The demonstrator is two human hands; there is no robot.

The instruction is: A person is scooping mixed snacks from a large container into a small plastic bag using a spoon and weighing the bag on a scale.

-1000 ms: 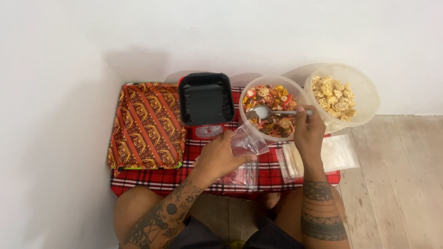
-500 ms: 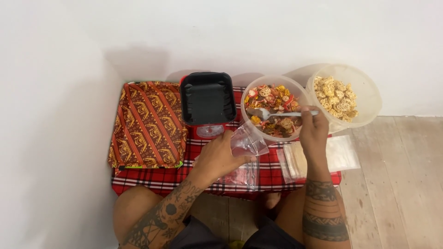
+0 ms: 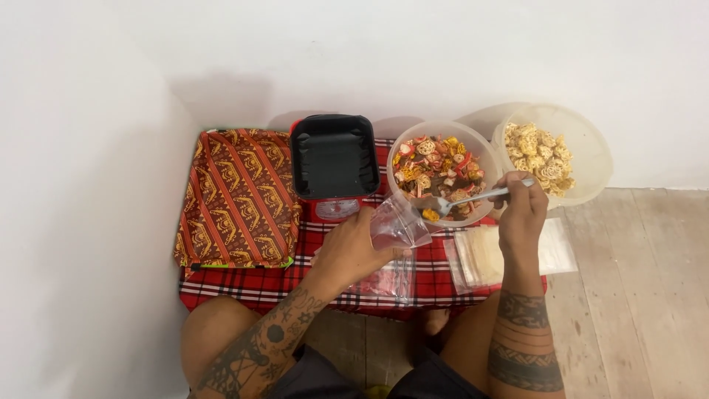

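My right hand (image 3: 521,214) is closed around the handle of a metal spoon (image 3: 461,201), whose loaded bowl sits at the near rim of the clear bowl of mixed snacks (image 3: 441,171). My left hand (image 3: 354,247) grips an open clear plastic bag (image 3: 397,225), held just beside that bowl's near edge, its mouth close under the spoon. On the red plaid cloth (image 3: 244,284), the black tray (image 3: 334,156) rests on a red scale. At the far right corner stands the bowl of pale crackers (image 3: 550,154).
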